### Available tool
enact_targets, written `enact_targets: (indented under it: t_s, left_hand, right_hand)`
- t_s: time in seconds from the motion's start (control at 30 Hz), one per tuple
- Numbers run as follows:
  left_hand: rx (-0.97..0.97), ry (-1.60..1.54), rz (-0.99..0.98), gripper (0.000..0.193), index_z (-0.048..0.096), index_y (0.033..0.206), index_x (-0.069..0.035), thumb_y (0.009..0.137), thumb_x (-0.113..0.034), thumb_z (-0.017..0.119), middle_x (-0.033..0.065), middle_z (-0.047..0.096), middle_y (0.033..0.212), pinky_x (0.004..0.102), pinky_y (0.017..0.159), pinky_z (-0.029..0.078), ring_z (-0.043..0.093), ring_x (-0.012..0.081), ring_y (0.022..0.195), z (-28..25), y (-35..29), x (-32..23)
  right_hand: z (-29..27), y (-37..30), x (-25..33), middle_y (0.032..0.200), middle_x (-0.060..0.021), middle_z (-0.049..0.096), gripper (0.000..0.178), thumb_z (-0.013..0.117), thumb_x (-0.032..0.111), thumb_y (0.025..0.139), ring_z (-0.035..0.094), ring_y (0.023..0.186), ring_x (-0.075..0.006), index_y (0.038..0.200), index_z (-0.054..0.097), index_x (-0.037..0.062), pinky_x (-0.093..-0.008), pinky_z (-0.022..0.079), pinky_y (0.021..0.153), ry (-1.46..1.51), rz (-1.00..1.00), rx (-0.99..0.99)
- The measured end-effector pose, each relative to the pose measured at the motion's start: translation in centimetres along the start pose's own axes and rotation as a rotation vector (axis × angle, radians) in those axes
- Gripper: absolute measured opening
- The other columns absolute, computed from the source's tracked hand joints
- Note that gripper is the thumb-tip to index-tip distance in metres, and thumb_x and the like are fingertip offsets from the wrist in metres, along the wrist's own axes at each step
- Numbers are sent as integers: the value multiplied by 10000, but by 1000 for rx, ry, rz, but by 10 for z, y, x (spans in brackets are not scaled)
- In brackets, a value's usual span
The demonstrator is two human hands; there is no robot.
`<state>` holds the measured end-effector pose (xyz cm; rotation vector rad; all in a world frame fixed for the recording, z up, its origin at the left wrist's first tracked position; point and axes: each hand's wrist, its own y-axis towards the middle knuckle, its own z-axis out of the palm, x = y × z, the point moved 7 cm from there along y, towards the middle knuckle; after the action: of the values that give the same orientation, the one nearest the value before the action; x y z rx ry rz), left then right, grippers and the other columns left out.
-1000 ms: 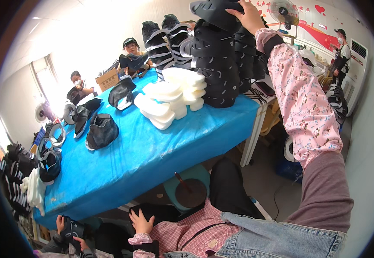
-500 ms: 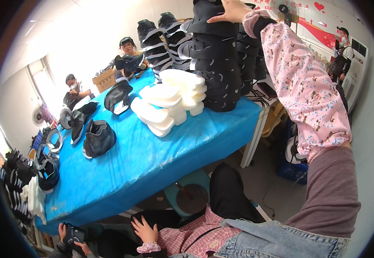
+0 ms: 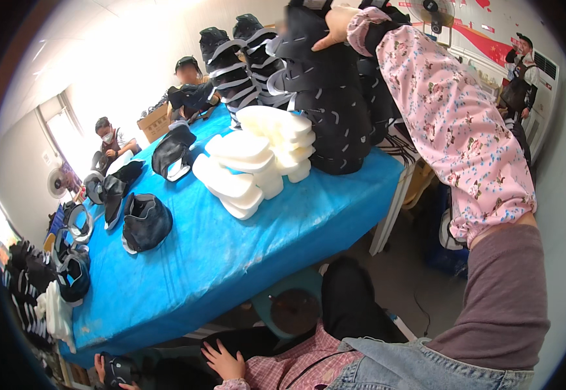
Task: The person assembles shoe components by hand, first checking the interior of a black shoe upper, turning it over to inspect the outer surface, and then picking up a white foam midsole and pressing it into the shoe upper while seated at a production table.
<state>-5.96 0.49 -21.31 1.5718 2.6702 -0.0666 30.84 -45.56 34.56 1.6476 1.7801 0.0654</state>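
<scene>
At the upper right, my right hand [image 3: 337,27] grips the upper part of a tall stack of black curved fabric pieces [image 3: 331,110]. Its thumb lies along the side of a piece, while some fingers are partly hidden behind. A pink floral sleeve cover runs up that forearm. My left hand [image 3: 223,361] rests on my dark-trousered leg below the table, fingers spread, holding nothing. Beside the black stack lie piled white foam pads [image 3: 247,169]. One loose dark fabric piece [image 3: 147,223] stands on the blue-covered table [image 3: 224,260], with another [image 3: 173,153] farther back.
More black pieces with pale edges [image 3: 231,71] are stacked behind the foam. Across the table, people handle dark pieces near a cardboard box [image 3: 156,122]. At lower left, another person's hands hold a black piece [image 3: 118,370]. A stool [image 3: 292,311] stands under the table edge.
The view has shifted slightly, moving the table lower in the picture. My right hand remains at the top of the stack, its thumb now pointing more downward. My left hand stays on my leg.
</scene>
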Motion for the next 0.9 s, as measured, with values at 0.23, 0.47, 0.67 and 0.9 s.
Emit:
enact_targets:
  t_s: [0.23,0.47,0.67,0.9]
  left_hand:
    - [-80,-7,68,751,386,1359,-92,721,-324,706,212,178,1482,565,992,315,179,416,1356,-1,5,-10]
    - [-194,-107,166,707,401,1350,-89,747,-322,689,201,202,1479,499,1006,323,195,393,1359,-1,-9,14]
    - [-177,-44,84,700,401,1350,-87,756,-331,679,203,205,1480,495,1009,317,200,389,1359,-1,-13,13]
    - [-192,-53,106,695,395,1354,-83,762,-321,670,203,195,1485,503,1010,315,200,386,1360,-2,-15,15]
  right_hand:
    - [-5,-33,1,1227,-236,523,997,743,685,517,532,1126,-353,1157,548,-53,-474,444,918,-15,115,-90]
    - [41,-118,113,1410,-122,363,591,605,301,764,306,1328,-238,1262,479,9,-363,212,1128,-508,-698,-922]
    - [143,-156,155,1448,-81,324,486,496,210,847,201,1383,-200,1301,454,42,-372,125,1162,-637,-581,-329]
    - [159,-127,124,1501,10,220,471,465,239,877,109,1408,-214,1338,407,163,-440,65,1158,-645,-434,-375]
